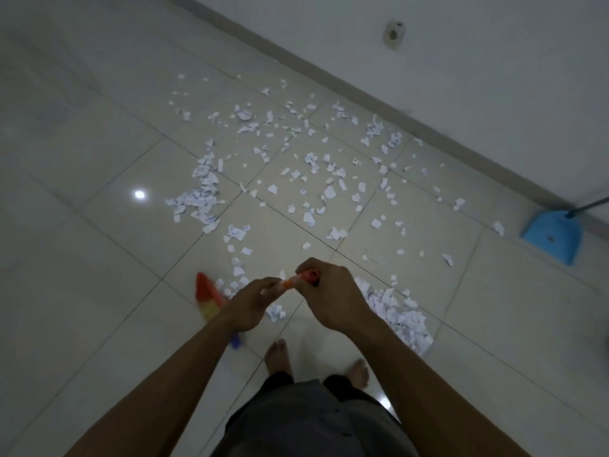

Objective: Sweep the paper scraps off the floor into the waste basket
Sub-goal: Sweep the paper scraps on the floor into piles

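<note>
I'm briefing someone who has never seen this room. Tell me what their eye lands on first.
White paper scraps litter the tiled floor across the middle of the view, up to the wall, with a denser heap beside the person's right foot. In the foreground the left hand and right hand both grip an orange broom handle, its bright bristles blurred at lower left. A blue dustpan waits at the right edge, by the wall.

No words, numbers, brand names or signs can be read anywhere here. Several of the torn paper scraps (201, 199) on the tiled floor carry faint blue marks that may be writing, but they are too small and blurred to make out.
</note>
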